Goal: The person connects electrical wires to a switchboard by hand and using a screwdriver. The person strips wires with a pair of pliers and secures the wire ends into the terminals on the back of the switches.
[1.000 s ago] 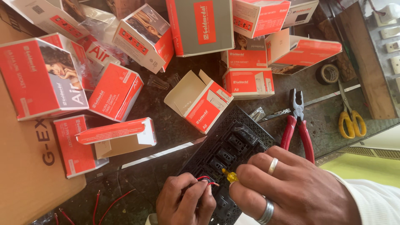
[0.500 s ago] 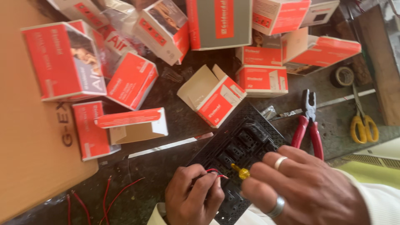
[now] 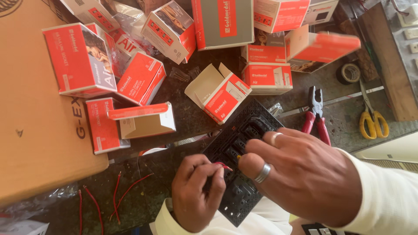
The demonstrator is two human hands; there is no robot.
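Two hands worked one black switch plate [image 3: 244, 169]: your left hand [image 3: 198, 191] pinched a red wire [image 3: 223, 165] against it, your right hand [image 3: 300, 174] closed over a mostly hidden tool, steadying it on the counter [image 3: 344, 117].

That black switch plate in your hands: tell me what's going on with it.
A person is working on the back of a black switch plate at a dark worktop. The left hand pinches a thin red wire against it, and the right hand, wearing rings, presses down beside it. Red-handled pliers, yellow scissors and red and white boxes lie around.
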